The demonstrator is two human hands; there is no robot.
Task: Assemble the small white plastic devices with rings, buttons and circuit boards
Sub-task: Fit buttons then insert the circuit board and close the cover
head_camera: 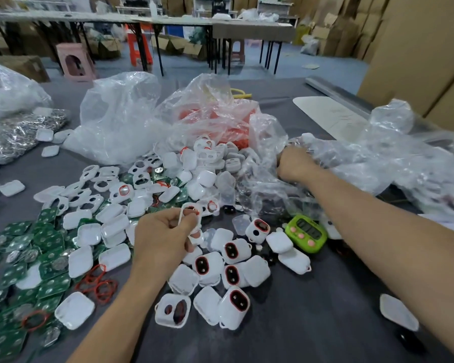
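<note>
Far left, heaped with green circuit boards (19, 258) and loose red rings (97, 284); mid-table, pinching a ringed white shell (192, 218) in the left hand's (165, 237) curled fingers, just above finished devices (232, 251). Farther right, sunk into a clear bag (364, 158), so cannot tell the right hand's (294, 163) finger spread. Might pop that ring out by squeezing, or scatter parts by dragging the bag.
</note>
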